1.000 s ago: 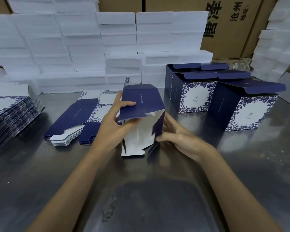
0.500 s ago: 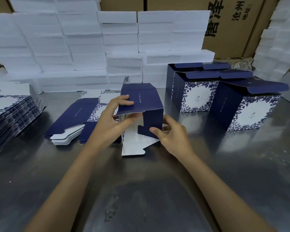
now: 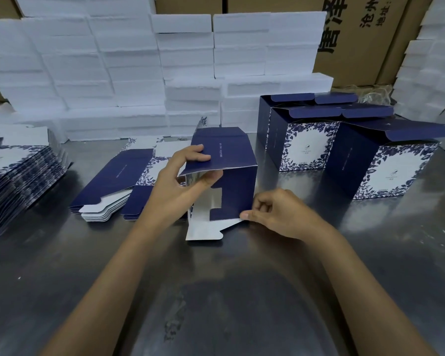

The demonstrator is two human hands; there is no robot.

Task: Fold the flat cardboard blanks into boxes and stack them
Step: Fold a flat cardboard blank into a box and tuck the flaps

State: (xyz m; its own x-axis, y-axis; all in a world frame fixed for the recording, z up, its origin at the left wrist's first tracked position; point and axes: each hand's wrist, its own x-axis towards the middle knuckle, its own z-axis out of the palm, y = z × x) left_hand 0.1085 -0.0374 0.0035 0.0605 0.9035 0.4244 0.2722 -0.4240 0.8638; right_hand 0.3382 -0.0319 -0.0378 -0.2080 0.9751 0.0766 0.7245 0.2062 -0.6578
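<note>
A half-formed navy box [image 3: 226, 160] stands on the steel table [image 3: 216, 291], centre of the scene, open toward the near side. Its white inner face and one white bottom flap [image 3: 203, 231] show; the flap lies flat on the table on the near side.

The left hand [image 3: 180, 186] grips the near left edge of the box top panel: fingers curled over the upper face, thumb pressed against the underside, so the panel is pinched between them.

The right hand [image 3: 278, 214] sits at the near right lower corner of the box. Its fingers are curled; the thumb tip touches the lower edge of the navy side flap [image 3: 231, 199]. Whether the fingers pinch the flap cannot be determined.

Just left of the box, a low pile of flat blanks [image 3: 113, 186] lies on the table. A taller stack of blanks [image 3: 18, 176] rests at the far left edge.

To the right, three finished boxes stand upright with lids open: one nearest [image 3: 385, 165], two behind it [image 3: 303, 140], touching or nearly so.

White foam blocks [image 3: 129, 68] are stacked along the far side, with brown cartons [image 3: 357, 34] behind them.
</note>
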